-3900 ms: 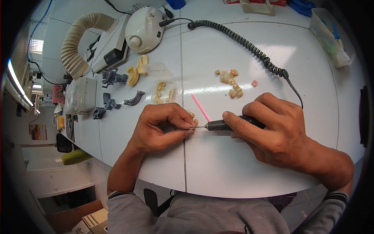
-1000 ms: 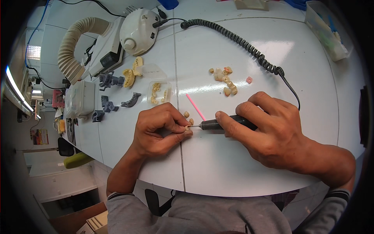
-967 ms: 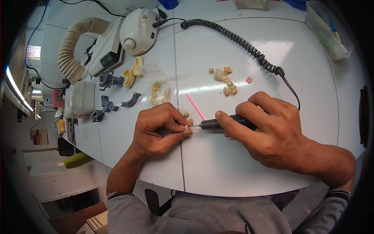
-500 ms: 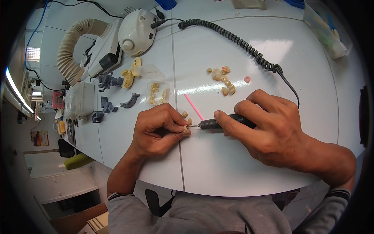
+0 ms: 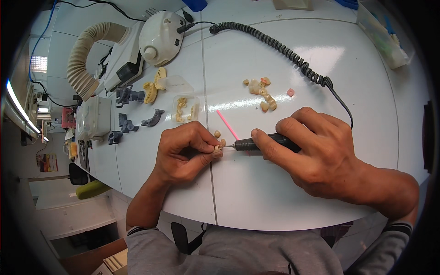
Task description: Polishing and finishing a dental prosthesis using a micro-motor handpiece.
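Between the thumb and fingertips of my left hand (image 5: 185, 153) is pinched a small tooth-coloured dental crown (image 5: 218, 148), partly hidden by the fingers. My right hand (image 5: 316, 153) grips a black rotary handpiece (image 5: 247, 144) like a pen, its thin metal bur pointing left and meeting the crown. Two more small crowns (image 5: 217, 134) lie on the table just beyond my left fingertips. A pink stick (image 5: 228, 124) rests on the table, its near end passing behind the handpiece.
Tooth-coloured pieces (image 5: 263, 94) lie beyond my right hand, near a pink ring (image 5: 290, 92). A clear box (image 5: 197, 107) holds more crowns. Grey dental models (image 5: 130, 95) and yellow ones (image 5: 150, 91) sit left. A coiled cord (image 5: 275, 44) runs from a white control unit (image 5: 161, 39).
Both hands hold nearly the same pose. The crown and the bur tip have shifted very slightly to the left.
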